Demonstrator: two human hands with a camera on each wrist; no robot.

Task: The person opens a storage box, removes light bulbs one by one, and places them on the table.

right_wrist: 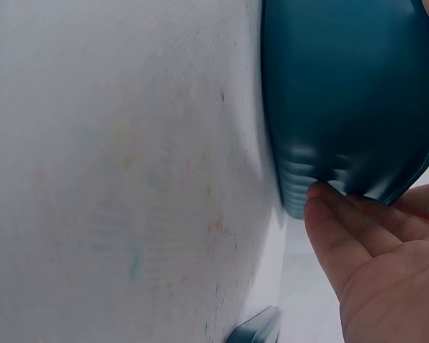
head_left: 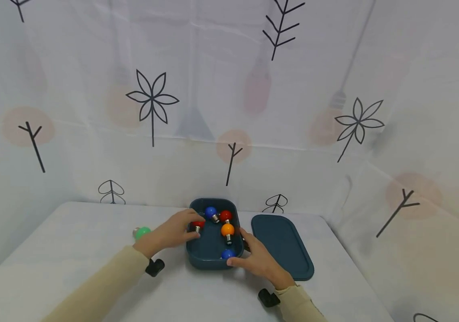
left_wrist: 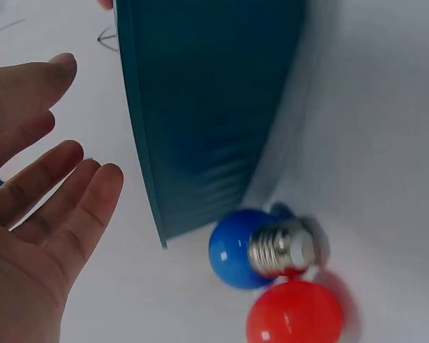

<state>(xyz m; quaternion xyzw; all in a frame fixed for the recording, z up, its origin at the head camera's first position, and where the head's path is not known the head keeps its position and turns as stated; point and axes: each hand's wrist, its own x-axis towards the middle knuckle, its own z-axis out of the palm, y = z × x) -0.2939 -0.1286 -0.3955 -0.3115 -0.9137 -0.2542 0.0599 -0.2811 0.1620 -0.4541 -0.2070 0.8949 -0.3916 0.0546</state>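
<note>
A dark teal plastic box stands on the table with several toy light bulbs inside: a blue bulb, a red bulb, an orange bulb and a second blue bulb. Over its left rim reaches my left hand, fingers and thumb spread. Between them another red bulb shows; the left wrist view shows nothing held in that hand. My right hand holds the box's near right corner, thumb at the near rim, fingers against the outer wall.
A flat teal lid lies right of the box. Left of it, a green bulb sits partly behind my left wrist. In the left wrist view, a blue bulb and a red bulb lie on the white tabletop outside the box.
</note>
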